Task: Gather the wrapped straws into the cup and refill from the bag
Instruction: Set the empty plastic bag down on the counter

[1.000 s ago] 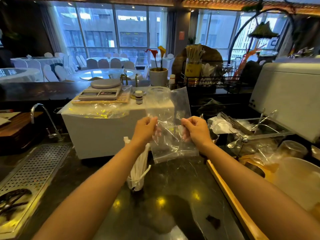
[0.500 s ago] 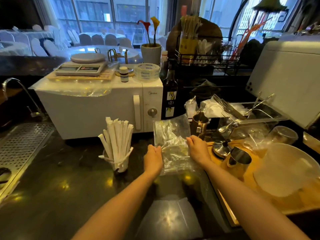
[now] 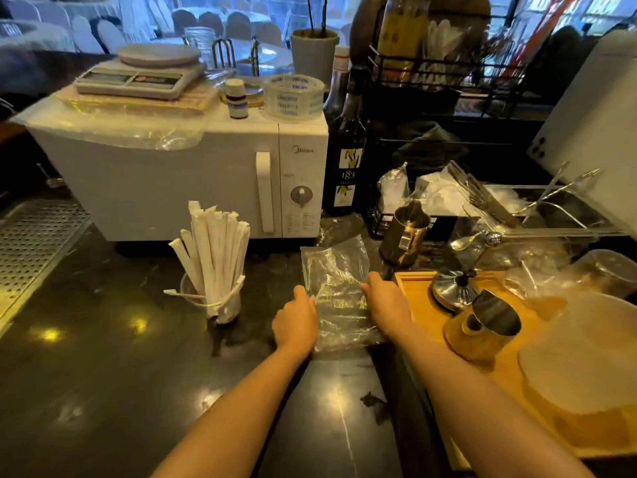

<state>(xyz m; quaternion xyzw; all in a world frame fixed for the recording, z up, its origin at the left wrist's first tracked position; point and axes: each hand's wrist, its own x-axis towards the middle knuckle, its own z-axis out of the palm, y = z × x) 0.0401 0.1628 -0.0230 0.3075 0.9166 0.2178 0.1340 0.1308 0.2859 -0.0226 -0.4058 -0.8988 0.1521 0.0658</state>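
Several white paper-wrapped straws (image 3: 215, 250) stand upright in a small clear cup (image 3: 220, 305) on the dark counter, left of my hands. A clear, crumpled plastic bag (image 3: 336, 288) lies flat on the counter and looks empty. My left hand (image 3: 295, 322) rests palm down on the bag's left edge. My right hand (image 3: 386, 301) presses on its right edge. Both hands touch the bag with fingers laid flat on it.
A white microwave (image 3: 193, 170) stands behind the cup, with a scale (image 3: 138, 77) on top. A dark syrup bottle (image 3: 346, 167) stands beside it. To the right lies a wooden tray (image 3: 417, 291) with metal jugs (image 3: 482, 326) and a white lid (image 3: 582, 353). A perforated drain grate (image 3: 31, 243) is at the left.
The bag was held up in the air between both hands; it has come down onto the counter and both hands now press it flat. The view has tilted down and closer.
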